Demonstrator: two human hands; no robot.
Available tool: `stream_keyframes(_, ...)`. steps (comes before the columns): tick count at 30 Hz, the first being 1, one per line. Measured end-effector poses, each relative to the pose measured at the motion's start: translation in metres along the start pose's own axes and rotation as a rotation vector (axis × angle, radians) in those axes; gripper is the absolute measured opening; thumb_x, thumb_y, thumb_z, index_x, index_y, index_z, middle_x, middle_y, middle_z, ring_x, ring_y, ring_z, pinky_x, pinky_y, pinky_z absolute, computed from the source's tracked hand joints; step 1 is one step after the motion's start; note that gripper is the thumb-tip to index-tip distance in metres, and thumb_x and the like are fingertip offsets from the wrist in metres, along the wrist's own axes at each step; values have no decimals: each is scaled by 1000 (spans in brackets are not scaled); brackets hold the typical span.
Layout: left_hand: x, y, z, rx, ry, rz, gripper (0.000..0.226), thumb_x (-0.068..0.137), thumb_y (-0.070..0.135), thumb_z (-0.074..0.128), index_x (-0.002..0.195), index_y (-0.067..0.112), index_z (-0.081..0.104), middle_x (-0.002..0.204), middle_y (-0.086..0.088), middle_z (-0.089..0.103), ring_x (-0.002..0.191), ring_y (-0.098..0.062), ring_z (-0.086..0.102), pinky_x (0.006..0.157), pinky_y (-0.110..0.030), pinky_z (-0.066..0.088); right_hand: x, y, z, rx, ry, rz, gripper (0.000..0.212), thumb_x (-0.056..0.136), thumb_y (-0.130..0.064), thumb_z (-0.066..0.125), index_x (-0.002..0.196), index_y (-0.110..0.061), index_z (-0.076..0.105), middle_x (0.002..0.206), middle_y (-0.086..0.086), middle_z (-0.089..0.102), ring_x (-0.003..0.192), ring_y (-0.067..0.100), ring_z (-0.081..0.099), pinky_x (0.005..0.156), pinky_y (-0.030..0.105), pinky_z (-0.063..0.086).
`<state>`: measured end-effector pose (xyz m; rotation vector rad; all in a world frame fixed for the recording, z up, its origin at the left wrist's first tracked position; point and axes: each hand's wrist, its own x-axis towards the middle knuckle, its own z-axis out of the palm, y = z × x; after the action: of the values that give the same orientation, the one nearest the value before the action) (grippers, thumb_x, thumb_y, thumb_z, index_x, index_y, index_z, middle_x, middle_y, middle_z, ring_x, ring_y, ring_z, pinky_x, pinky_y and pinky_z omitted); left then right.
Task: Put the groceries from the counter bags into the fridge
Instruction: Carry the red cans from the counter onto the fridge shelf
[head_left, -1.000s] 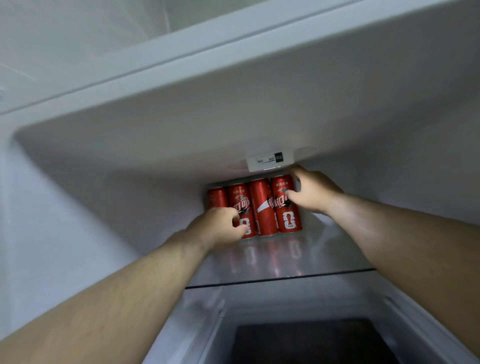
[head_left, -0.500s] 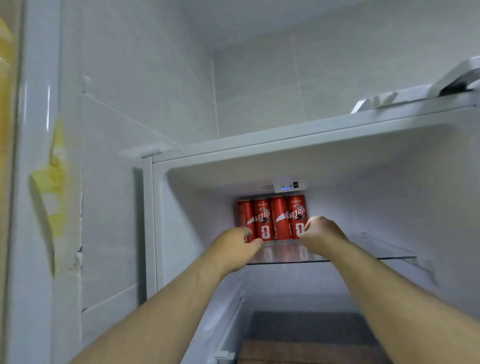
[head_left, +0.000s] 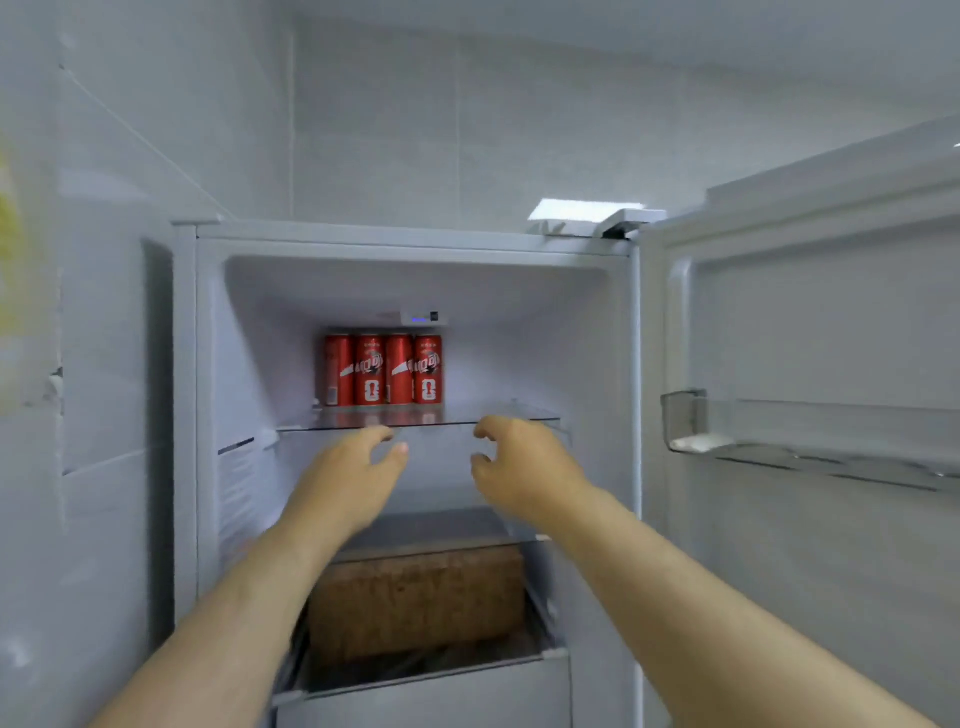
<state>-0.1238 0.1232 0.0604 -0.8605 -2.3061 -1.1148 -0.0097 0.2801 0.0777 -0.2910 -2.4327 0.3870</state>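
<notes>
Red metal drink cans (head_left: 383, 370), four, white lettering: upright in a touching row at the back of the clear glass shelf (head_left: 498, 417), in the top compartment of the white fridge (head_left: 415, 243), just under a small white control panel (head_left: 423, 318) on the compartment ceiling.

Left hand (head_left: 348, 467), bare: raised in front of the shelf edge, apart from the cans; fingers (head_left: 382, 434) loosely curled, released, holding nothing.

Right hand (head_left: 519, 467), bare: level with the left, a gap between the two; fingers (head_left: 488, 425) likewise loosely curled and empty.

White fridge door (head_left: 805, 338): open, to the right. It carries a clear plastic door bin (head_left: 685, 421) with something white lying at its near end.

Brown rectangular block (head_left: 415, 597), blurred, kind not readable: in the white drawer (head_left: 426, 696) below the hands.

Pale grey tiled wall (head_left: 389, 130): behind and to the left of the fridge.
</notes>
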Motion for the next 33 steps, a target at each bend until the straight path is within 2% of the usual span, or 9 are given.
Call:
stream_keyframes(4, -27, 33, 8, 31, -95, 67, 47, 95, 42, 52, 136, 20, 52, 145, -6, 48, 132, -28, 44, 108, -40, 35, -56, 20, -34, -147, -30, -27, 49, 97, -21, 50, 145, -18, 42, 146, 6, 48, 129, 29, 48, 102, 40, 44)
stream_keyframes(11, -84, 103, 19, 22, -162, 145, 47, 96, 38, 52, 141, 24, 46, 150, -2, 41, 136, -26, 39, 110, -45, 32, -152, 54, -104, -226, -69, 24, 43, 98, -23, 49, 140, -18, 45, 140, 7, 50, 126, 31, 48, 101, 43, 44)
stream_keyframes(16, -149, 163, 23, 39, -233, 138, 47, 97, 40, 48, 141, 24, 44, 150, 0, 41, 136, -23, 39, 109, -41, 33, -228, 78, -145, -256, -107, 16, 44, 99, -25, 48, 142, -19, 44, 135, 6, 52, 122, 30, 50, 96, 43, 48)
stream_keyframes(20, -208, 220, 28, 65, -283, 161, 48, 96, 40, 50, 142, 24, 44, 147, 2, 44, 133, -20, 42, 106, -36, 35, -284, 100, -185, -240, -109, 8, 46, 99, -27, 48, 144, -19, 42, 138, 4, 51, 126, 28, 47, 100, 43, 46)
stream_keyframes(25, -264, 280, 45, 67, -331, 248, 51, 95, 43, 52, 141, 24, 45, 146, 1, 46, 132, -18, 44, 105, -33, 35, -356, 129, -225, -301, -58, 22, 38, 98, -26, 48, 133, -11, 49, 134, 7, 53, 124, 29, 45, 96, 44, 46)
stream_keyframes(30, -303, 346, 71, -46, -360, 337, 48, 94, 44, 53, 138, 25, 48, 145, 2, 47, 132, -17, 44, 106, -34, 35, -415, 159, -272, -317, -35, 68, 44, 100, -26, 47, 142, -15, 44, 141, 2, 47, 131, 24, 40, 107, 38, 40)
stream_keyframes(33, -330, 386, 84, -141, -353, 415, 45, 90, 46, 56, 130, 26, 56, 136, 5, 55, 120, -16, 52, 99, -34, 42, -448, 182, -306, -326, -10, 122, 48, 99, -26, 49, 145, -17, 42, 145, 1, 45, 134, 22, 37, 110, 34, 35)
